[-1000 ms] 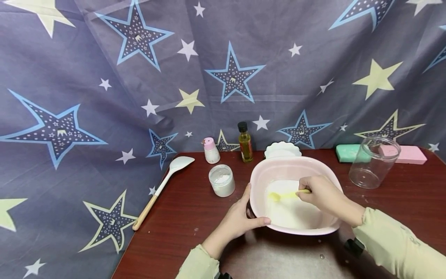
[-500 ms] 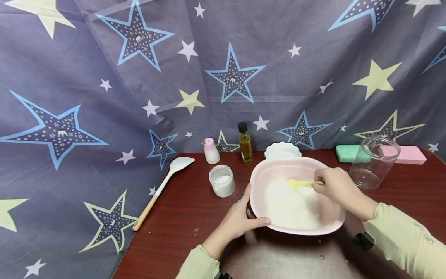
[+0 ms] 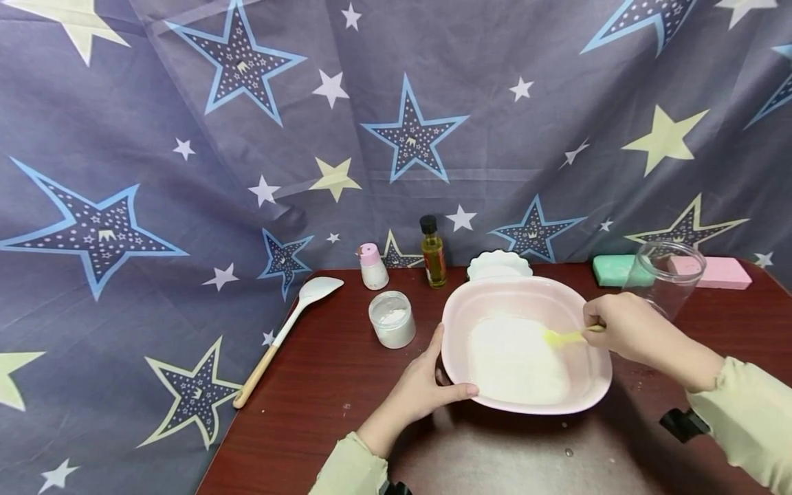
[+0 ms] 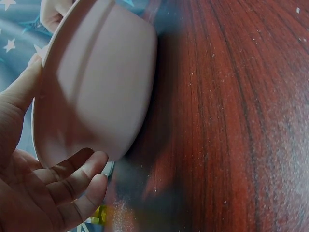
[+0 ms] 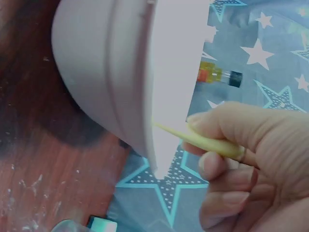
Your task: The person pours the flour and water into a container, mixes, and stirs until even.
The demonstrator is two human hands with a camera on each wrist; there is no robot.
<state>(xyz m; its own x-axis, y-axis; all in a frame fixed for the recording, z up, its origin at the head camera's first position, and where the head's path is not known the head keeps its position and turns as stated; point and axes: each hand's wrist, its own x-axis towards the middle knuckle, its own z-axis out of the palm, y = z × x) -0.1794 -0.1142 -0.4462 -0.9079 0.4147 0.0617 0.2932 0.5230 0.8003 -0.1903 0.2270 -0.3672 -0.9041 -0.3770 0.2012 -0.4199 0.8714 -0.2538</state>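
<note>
A pink basin (image 3: 456, 323) with a layer of white contents (image 3: 513, 361) stands on the table. My left hand (image 3: 417, 395) grips its left side, thumb on the near rim and fingers along the outer wall; the left wrist view shows the curled fingers (image 4: 77, 181) against that wall. My right hand (image 3: 640, 333) pinches the handle of a small yellow spoon (image 3: 564, 337) between thumb and fingers, over the basin's right rim. The spoon's head is inside, near the right edge of the white layer. In the right wrist view the rim hides the spoon's head.
A jar of white powder (image 3: 393, 323), a pink-capped shaker (image 3: 374, 268) and an oil bottle (image 3: 434, 258) stand left of and behind the basin. A white scalloped dish (image 3: 498, 264) is behind it. Clear jar (image 3: 671, 275), green block (image 3: 612, 270) and pink block (image 3: 724, 272) sit right; a spatula (image 3: 281, 337) left.
My right hand has drawn the spoon from the left part of the basin across to its right side, its wrist now farther right. My left hand keeps its hold on the rim.
</note>
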